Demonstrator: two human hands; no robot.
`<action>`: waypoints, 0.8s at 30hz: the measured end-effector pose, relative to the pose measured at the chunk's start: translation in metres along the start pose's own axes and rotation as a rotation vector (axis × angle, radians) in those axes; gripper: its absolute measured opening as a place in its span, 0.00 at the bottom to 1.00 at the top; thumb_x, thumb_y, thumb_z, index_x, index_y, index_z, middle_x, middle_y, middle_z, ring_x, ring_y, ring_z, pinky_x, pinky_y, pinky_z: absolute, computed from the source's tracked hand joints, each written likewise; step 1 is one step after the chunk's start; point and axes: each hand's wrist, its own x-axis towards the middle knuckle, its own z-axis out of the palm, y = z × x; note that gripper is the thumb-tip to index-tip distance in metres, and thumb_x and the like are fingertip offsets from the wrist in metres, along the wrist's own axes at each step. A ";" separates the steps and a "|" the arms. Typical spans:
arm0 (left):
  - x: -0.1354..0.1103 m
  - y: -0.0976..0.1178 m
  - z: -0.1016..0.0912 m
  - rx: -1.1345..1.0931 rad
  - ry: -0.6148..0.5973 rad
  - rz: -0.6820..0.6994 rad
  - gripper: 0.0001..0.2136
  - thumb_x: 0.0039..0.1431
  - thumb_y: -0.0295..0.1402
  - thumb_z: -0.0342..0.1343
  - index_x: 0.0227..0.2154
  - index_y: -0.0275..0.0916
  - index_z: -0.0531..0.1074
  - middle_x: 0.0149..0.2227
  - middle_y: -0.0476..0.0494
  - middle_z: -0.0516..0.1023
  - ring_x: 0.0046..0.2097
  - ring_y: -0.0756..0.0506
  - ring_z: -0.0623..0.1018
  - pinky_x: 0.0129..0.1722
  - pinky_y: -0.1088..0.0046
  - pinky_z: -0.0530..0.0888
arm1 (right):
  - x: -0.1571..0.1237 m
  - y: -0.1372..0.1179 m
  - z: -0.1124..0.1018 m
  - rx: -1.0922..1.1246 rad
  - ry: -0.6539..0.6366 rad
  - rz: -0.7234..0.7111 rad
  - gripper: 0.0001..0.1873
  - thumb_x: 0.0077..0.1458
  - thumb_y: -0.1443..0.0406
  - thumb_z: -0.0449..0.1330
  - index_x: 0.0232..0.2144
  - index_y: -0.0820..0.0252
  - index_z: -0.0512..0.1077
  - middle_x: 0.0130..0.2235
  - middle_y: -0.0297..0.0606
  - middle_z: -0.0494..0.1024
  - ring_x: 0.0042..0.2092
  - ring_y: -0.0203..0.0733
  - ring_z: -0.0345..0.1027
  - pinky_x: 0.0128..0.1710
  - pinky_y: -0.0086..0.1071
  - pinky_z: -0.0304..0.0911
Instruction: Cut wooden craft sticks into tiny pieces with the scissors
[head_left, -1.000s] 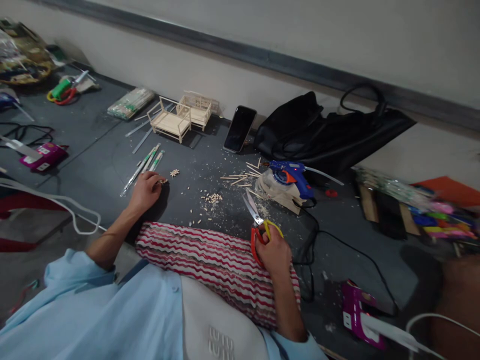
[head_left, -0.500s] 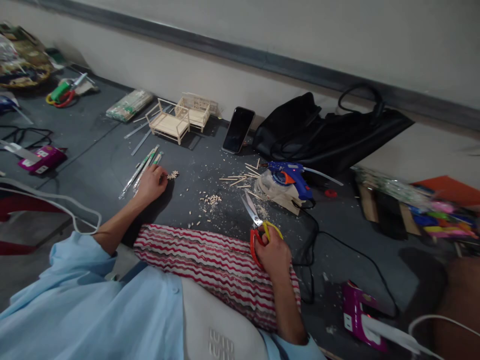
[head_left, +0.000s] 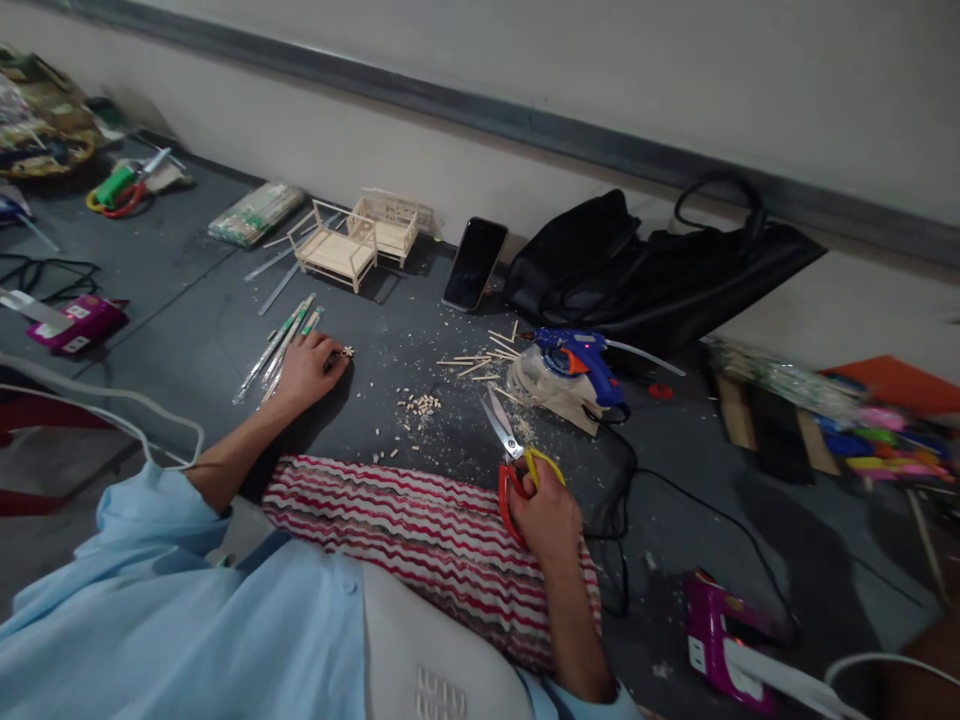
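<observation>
My right hand point(head_left: 546, 515) is closed round the red and yellow handles of a pair of scissors point(head_left: 508, 452), whose blades lie open on the dark floor mat and point away from me. My left hand point(head_left: 306, 366) rests on the mat with its fingers curled over a small wooden star-shaped piece point(head_left: 346, 352), beside several thin sticks point(head_left: 279, 338). A heap of small cut wood bits point(head_left: 424, 404) lies between my hands. A red and white striped cloth point(head_left: 420, 535) covers my lap.
A blue glue gun point(head_left: 581, 358) lies on a stand with loose sticks point(head_left: 480, 358) beside it. Two small stick-built benches point(head_left: 352, 240), a phone point(head_left: 474, 264) and a black bag point(head_left: 645, 270) stand along the wall. Purple power strips point(head_left: 720, 640) point(head_left: 75, 322) and cables lie around.
My left hand has slid to the right along the mat and now covers the star-shaped piece. My right hand with the scissors has stayed in place.
</observation>
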 end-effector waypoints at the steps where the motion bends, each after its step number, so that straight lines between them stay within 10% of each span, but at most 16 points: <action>1: 0.001 -0.003 0.000 0.002 0.005 -0.005 0.11 0.59 0.37 0.49 0.36 0.38 0.74 0.40 0.38 0.75 0.46 0.39 0.73 0.50 0.59 0.67 | 0.000 0.000 0.000 0.008 0.000 0.000 0.15 0.52 0.57 0.55 0.40 0.58 0.71 0.26 0.34 0.73 0.30 0.41 0.68 0.30 0.30 0.55; 8: 0.011 -0.017 -0.003 0.089 0.033 -0.037 0.11 0.54 0.30 0.49 0.38 0.37 0.73 0.42 0.36 0.75 0.47 0.37 0.72 0.51 0.56 0.67 | 0.001 0.000 -0.001 0.012 -0.016 0.014 0.16 0.51 0.57 0.56 0.40 0.57 0.71 0.26 0.34 0.74 0.29 0.40 0.67 0.29 0.30 0.54; 24: 0.024 0.040 0.012 0.125 -0.203 0.141 0.15 0.54 0.23 0.44 0.37 0.35 0.76 0.39 0.35 0.76 0.42 0.40 0.73 0.44 0.61 0.71 | -0.005 -0.009 -0.001 -0.023 -0.021 0.022 0.12 0.53 0.59 0.56 0.39 0.57 0.70 0.28 0.35 0.75 0.29 0.38 0.67 0.28 0.29 0.52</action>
